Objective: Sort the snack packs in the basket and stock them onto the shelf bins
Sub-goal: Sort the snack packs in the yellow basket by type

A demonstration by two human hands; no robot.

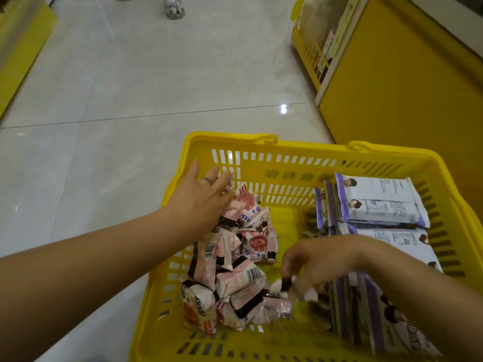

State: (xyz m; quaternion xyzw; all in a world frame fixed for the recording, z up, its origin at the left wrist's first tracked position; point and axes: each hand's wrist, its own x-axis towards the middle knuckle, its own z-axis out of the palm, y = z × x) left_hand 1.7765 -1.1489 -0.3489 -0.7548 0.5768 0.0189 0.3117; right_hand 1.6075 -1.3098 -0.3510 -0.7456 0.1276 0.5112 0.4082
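So the floor (130, 87) was pale glossy tile, with a little glare spot (283, 109) right of centre. The yellow basket (261, 145) sat on it, lower middle-right of the frame. A yellow shelf unit (392, 87) stood upper right, another yellow fixture (21, 48) ran along the upper left edge, and somebody's sandalled foot (174, 7) was at the top.

Lighting bright, even, from overhead, with one small white glare spot (283, 108) on the glossy floor (130, 87) and only faint, soft shadows; right hand (316, 262) smeared by motion blur, picture otherwise sharp; floor seams and basket (235, 141) rim bowed by wide-angle distortion toward the edges.
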